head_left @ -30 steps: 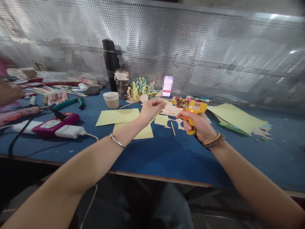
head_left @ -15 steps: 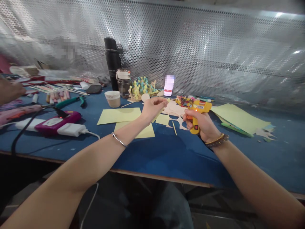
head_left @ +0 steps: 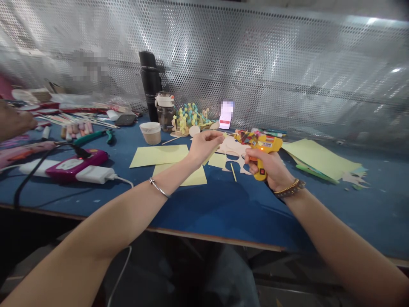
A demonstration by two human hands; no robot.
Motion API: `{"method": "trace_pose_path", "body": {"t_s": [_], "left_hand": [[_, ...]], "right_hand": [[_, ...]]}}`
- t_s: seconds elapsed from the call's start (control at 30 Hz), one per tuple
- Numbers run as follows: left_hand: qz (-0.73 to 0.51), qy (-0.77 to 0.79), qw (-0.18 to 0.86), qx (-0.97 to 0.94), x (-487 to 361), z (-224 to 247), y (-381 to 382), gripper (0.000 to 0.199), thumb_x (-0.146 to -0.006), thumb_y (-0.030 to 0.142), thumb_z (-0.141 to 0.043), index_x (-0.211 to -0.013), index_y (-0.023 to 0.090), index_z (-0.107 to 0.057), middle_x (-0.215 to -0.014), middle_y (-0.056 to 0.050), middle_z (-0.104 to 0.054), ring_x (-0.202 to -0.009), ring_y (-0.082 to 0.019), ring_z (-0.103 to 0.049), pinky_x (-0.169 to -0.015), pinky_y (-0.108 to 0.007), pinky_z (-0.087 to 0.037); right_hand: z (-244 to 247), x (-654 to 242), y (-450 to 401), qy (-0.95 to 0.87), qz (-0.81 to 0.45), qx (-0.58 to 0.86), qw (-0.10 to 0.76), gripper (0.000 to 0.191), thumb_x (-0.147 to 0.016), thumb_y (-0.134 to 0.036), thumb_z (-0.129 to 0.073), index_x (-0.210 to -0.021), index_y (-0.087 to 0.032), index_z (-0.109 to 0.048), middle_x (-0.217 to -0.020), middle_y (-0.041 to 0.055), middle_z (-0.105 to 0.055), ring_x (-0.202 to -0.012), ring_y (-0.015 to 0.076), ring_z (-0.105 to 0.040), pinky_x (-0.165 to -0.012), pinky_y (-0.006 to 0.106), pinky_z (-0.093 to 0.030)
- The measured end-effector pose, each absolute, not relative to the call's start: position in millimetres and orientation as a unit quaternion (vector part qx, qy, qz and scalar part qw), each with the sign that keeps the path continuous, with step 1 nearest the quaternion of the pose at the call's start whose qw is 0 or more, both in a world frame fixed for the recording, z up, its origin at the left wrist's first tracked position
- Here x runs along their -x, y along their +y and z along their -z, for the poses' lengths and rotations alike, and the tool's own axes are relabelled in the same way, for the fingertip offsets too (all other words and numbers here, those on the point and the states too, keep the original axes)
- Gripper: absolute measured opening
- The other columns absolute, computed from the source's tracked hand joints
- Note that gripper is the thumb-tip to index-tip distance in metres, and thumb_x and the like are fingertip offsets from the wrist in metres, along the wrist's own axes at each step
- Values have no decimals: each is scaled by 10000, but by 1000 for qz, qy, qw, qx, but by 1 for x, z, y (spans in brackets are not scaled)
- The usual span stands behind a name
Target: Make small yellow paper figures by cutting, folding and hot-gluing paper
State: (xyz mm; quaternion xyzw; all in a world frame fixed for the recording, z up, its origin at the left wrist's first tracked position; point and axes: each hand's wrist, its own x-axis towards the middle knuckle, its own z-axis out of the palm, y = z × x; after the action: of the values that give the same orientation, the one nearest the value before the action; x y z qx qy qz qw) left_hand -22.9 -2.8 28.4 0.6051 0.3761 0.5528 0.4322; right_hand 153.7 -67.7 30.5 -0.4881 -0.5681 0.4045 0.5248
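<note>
My left hand (head_left: pixel 206 147) pinches a small piece of yellow paper (head_left: pixel 225 134) over the middle of the table. To its right, my right hand (head_left: pixel 268 166) is wrapped round the handle of a yellow glue gun (head_left: pixel 269 145), whose nozzle end points left toward the paper piece. A light on the gun glows orange. Beneath and beside my hands lie a yellow square (head_left: pixel 217 160), a thin yellow strip (head_left: pixel 233 172) and pale paper with round cut-outs (head_left: pixel 234 146). Two larger yellow sheets (head_left: pixel 159 155) are left of and partly under my left forearm.
Behind my hands stand a black flask (head_left: pixel 149 85), a jar (head_left: pixel 166 115), a paper cup (head_left: pixel 151 133), yellow and blue decorations (head_left: pixel 191 117) and a phone (head_left: pixel 225 115). A purple power strip (head_left: pixel 76 165) and another person's hand (head_left: pixel 15 121) are left; yellow sheets (head_left: pixel 322 157) lie right.
My right hand and the glue gun have shifted very slightly left. My left hand has hardly moved and still pinches the paper piece.
</note>
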Motion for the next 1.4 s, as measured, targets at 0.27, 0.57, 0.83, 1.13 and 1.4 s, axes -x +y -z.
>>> {"method": "trace_pose_path", "body": {"t_s": [0.27, 0.57, 0.83, 1.13, 1.4], "left_hand": [[-555, 374, 436, -601, 23, -29, -3, 176, -698, 315, -664, -766, 154, -650, -737, -25, -630, -617, -86, -560, -646, -251, -483], [-559, 371, 429, -605, 24, -27, 0, 174, -683, 315, -660, -752, 156, -644, -730, -26, -620, -614, -89, -550, -610, -243, -461], [-562, 381, 448, -581, 25, -27, 2, 162, -680, 312, -670, -732, 162, -636, -715, -23, -602, -602, -88, -544, -632, -252, -485], [-557, 389, 456, -575, 24, -26, 2, 190, -675, 327, -687, -746, 157, -637, -732, -27, -607, -613, -90, -559, -655, -259, -500], [-556, 393, 452, -576, 24, -25, 3, 177, -674, 310, -682, -744, 154, -636, -740, -32, -618, -602, -83, -547, -659, -252, -501]], "right_hand": [[-30, -154, -68, -564, -397, 497, 528, 265, -758, -310, -603, -542, -164, -558, -375, -25, -445, -351, 68, -394, -372, 213, -318], [-27, -153, -66, -602, -294, 515, 536, 247, -745, -310, -613, -553, -168, -550, -363, -40, -437, -338, 63, -370, -360, 209, -312], [-26, -158, -65, -647, -246, 529, 491, 63, -753, -239, -565, -738, -183, -540, -403, -38, -503, -360, 96, -466, -383, 220, -375], [-26, -161, -63, -639, -257, 595, 414, 148, -779, -309, -546, -765, -180, -473, -418, -9, -524, -352, 141, -534, -350, 239, -419], [-24, -163, -61, -646, -220, 609, 404, 136, -780, -294, -549, -793, -180, -477, -443, 5, -541, -345, 148, -534, -327, 246, -412]]}}
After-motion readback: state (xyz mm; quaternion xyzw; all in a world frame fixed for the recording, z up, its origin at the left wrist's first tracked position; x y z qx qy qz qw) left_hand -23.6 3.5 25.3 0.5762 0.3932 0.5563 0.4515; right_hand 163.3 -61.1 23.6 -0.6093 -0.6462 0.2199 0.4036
